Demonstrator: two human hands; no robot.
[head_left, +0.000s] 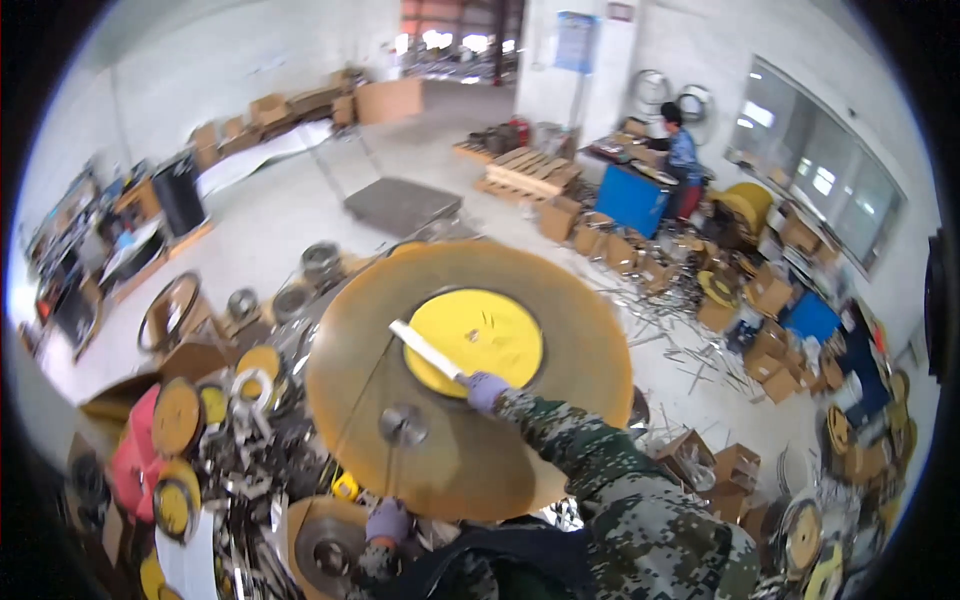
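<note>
A large round amber-brown disc (350,300) lies in front of me, with a yellow round centre (500,325). My right hand (486,391), in a pale purple glove, grips the near end of a flat whitish strip (428,350). The strip slants across the yellow centre, its far end reaching over the centre's left edge. At the disc's near edge is my left hand (388,522), gloved alike, fingers curled in; a thin dark line runs up from it, and what it holds is unclear. A small grey round piece (403,425) sits on the disc. Beside the left hand is a yellow tape measure (345,486).
Metal scraps (255,470) and coil discs (178,418) crowd the left. A brown coil (330,545) lies close to my left hand. Cardboard boxes (690,455) and scattered strips cover the right-hand floor. A person (682,155) works at a blue bench (632,200) beyond.
</note>
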